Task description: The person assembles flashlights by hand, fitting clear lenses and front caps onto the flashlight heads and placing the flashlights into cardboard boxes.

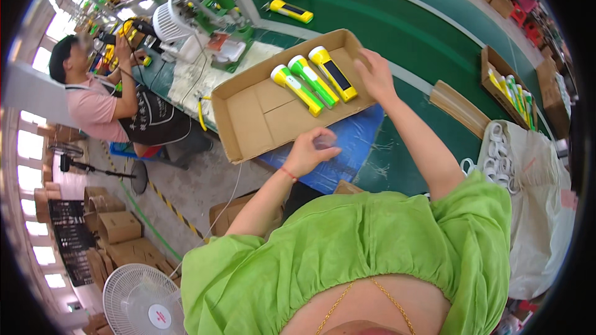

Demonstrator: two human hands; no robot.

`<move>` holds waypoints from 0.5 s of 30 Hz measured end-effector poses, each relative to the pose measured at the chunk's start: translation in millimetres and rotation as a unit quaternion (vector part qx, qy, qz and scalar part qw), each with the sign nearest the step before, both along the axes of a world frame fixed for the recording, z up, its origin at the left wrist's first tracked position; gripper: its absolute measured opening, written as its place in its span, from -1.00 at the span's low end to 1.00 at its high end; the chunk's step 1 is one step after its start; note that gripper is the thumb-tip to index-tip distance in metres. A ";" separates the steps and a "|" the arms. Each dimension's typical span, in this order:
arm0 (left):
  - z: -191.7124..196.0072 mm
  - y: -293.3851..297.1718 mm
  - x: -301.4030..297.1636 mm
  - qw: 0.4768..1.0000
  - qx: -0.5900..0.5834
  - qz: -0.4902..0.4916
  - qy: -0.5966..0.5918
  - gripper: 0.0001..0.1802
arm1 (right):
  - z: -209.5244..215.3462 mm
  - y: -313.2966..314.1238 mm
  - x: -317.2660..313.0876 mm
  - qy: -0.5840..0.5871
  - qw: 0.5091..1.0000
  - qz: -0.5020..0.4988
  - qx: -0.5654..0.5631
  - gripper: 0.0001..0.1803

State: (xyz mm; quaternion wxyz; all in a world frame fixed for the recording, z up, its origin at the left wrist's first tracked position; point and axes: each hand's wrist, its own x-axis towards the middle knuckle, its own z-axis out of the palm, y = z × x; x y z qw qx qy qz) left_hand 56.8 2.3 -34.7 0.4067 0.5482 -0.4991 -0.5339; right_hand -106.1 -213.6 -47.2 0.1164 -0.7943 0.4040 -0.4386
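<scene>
While my left hand (311,152) pinches a blurred clear piece (325,142), my right hand (375,74) hangs loose beside three boxed flashlights (313,81). Their carton (243,118) seems only part-filled.

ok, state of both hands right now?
Left hand: holding a clear round piece.
Right hand: open, at the cardboard box, nothing visibly held.

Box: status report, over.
Left hand at near side of box, holding a clear piece. Right hand at right end, contact unclear. Three flashlights inside, nothing covering them.
</scene>
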 end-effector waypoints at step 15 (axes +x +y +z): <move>-2.3 -53.4 -91.3 0.911 -0.363 -0.040 -0.189 -0.37 | -10.8 155.0 -132.5 -0.299 0.718 0.072 0.625 -0.68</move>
